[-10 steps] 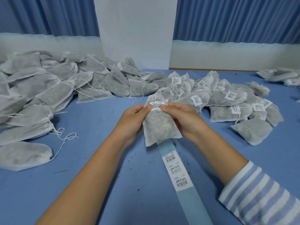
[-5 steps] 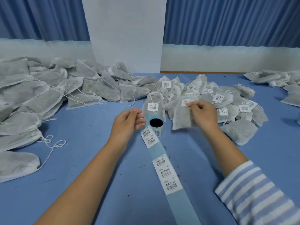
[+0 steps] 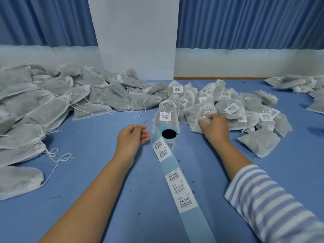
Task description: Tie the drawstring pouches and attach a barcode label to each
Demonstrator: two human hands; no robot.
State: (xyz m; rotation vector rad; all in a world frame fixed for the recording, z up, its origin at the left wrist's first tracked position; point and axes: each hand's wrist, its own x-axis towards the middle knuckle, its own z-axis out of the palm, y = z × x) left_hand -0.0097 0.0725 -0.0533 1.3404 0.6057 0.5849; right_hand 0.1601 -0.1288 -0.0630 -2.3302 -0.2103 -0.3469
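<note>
Drawstring pouch (image 3: 196,128) first: the one you're working on sits right of centre in the head view, at the near edge of the labelled pile (image 3: 231,109). Your right hand (image 3: 214,128) has its fingers curled around the bunched top of it, pressing it down onto the blue table (image 3: 87,137). I can't tell if there's a label on that one, your hand covers the neck.

Your left hand (image 3: 132,139) hangs just left of centre, a bit above the table. Fingers loosely curled, thumb near the index finger, and I can't see anything in it.

Between your hands is the label roll (image 3: 172,142), lying on its side with the dark core facing you. Its pale blue backing strip (image 3: 168,163) runs from the roll toward the bottom of the frame, with barcode labels (image 3: 178,187) stuck on it in two groups. Right behind the roll there's a tied pouch with a label (image 3: 165,111) standing upright.

The labelled pile fills the middle right, white tags showing all over it. One plain pouch (image 3: 259,142) lies on its own at the pile's near right edge, no tag visible on the side facing up.

The whole left side, up to the upper left, is a big heap of untagged pouches (image 3: 52,102), with loose strings (image 3: 59,158) trailing onto the table. A few more pouches (image 3: 294,85) sit at the upper right edge.

Your striped sleeve (image 3: 271,207) fills the lower right corner. Blue curtains (image 3: 245,23) and a white panel (image 3: 135,32) run across the top.
</note>
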